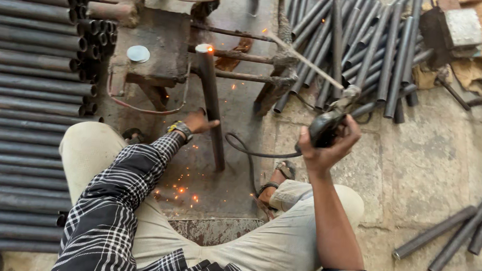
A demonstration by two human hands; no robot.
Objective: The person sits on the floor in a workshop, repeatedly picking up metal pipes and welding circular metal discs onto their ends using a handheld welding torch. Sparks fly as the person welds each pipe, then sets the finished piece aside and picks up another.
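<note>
Left hand: your left hand (pixel 199 121) reaches out from a black-and-white checked sleeve (pixel 122 195) and rests against the side of a dark steel pipe (pixel 212 104); the fingers lie along it and point right, and you cannot tell whether they close round it.
Wrist: a watch (pixel 180 129) sits on that wrist.
Right hand: your right hand (pixel 326 147) is clamped round the black grip of a welding electrode holder (pixel 329 121), raised above the floor.
Electrode: a thin welding rod (pixel 305 60) runs from the holder up and to the left, its tip near the welded frame (pixel 245 56).
Pipe: the pipe leans from the floor between your knees up onto the frame; its top end carries a round cap (pixel 203 48) with a glowing orange spot at its rim.
Sparks: small orange sparks (pixel 180 191) lie scattered on the floor by your left knee.
Cable: a black cable (pixel 246 149) curves across the floor from the holder toward the pipe.
Left side: a stack of long dark pipes (pixel 29 86) lies in rows, ends facing right.
Top right: a loose heap of shorter pipes (pixel 366 48) leans against one another.
Block: a round metal disc (pixel 138 53) lies on a rusty block (pixel 158 43) just left of the pipe's top.
Feet: your right foot in a sandal (pixel 276 181) rests on the floor below the right hand.
</note>
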